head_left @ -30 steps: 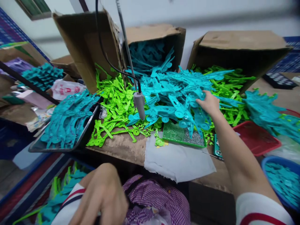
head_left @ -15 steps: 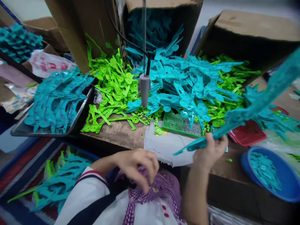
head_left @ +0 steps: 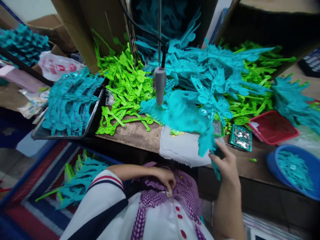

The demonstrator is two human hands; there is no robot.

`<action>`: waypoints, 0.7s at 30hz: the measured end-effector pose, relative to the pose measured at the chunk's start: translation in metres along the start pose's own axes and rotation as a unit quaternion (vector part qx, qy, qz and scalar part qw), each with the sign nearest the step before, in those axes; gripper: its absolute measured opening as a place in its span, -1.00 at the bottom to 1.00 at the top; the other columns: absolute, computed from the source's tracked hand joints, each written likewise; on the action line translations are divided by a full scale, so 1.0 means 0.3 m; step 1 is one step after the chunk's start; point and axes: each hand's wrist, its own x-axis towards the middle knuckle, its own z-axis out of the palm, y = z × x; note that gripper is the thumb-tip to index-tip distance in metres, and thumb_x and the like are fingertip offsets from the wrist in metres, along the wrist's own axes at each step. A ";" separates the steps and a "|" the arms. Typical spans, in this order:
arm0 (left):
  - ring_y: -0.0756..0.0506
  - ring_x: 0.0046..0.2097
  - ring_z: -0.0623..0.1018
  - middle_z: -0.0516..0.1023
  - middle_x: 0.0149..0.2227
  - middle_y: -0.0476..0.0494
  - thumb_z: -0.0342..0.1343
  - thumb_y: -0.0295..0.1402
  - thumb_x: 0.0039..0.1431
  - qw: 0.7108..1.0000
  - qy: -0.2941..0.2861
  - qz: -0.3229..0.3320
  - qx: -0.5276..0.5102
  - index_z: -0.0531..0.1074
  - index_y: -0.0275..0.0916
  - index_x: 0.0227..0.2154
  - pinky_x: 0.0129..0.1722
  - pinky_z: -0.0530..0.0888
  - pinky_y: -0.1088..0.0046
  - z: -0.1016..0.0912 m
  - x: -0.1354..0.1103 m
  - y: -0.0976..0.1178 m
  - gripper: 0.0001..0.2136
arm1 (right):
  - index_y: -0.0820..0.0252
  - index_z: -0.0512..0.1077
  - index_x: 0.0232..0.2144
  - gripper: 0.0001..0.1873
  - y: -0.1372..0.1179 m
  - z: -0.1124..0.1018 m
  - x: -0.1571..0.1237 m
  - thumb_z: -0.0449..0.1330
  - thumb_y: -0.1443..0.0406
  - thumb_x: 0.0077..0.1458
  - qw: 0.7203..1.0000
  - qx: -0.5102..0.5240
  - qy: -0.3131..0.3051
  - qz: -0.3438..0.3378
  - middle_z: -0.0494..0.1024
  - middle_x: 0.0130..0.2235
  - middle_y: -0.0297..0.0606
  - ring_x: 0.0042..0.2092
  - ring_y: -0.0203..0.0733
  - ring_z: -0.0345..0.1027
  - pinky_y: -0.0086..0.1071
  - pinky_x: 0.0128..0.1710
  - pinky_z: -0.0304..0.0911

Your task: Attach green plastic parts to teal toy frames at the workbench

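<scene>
My right hand (head_left: 225, 163) grips the end of a long teal plastic part (head_left: 185, 116), which is smeared by motion and reaches left toward the hanging grey tool (head_left: 159, 86). Close to my body, my left hand (head_left: 165, 178) has its fingers pinched on the purple checked cloth (head_left: 180, 190) at my chest. Piles of teal parts (head_left: 212, 73) and lime green parts (head_left: 125, 86) spill from cardboard boxes (head_left: 90, 30) onto the worn table (head_left: 132, 133). A white cloth (head_left: 182, 148) lies at the table's front edge.
A black tray of teal parts (head_left: 70, 103) sits at the left. A red tray (head_left: 273, 128), a blue bowl of small teal pieces (head_left: 292, 170) and a small green screw tray (head_left: 240, 140) stand at the right. More parts lie in a bin on the floor (head_left: 75, 183).
My right hand swung the teal part from the far right leftward over the table toward the hanging tool. My left hand dropped lower onto the checked cloth. The view tilted slightly.
</scene>
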 end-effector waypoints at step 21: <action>-0.09 -0.35 0.47 0.47 -0.51 0.01 0.45 -0.34 -0.10 0.987 -0.008 -0.059 0.148 0.49 -0.19 -0.50 -0.35 0.30 0.48 0.051 -0.011 0.099 -0.78 | 0.01 0.35 0.25 -0.40 0.265 -0.003 0.053 0.03 0.20 0.16 0.892 -0.368 -0.251 -0.072 0.48 0.10 -0.07 0.12 0.09 0.32 0.00 0.08 0.11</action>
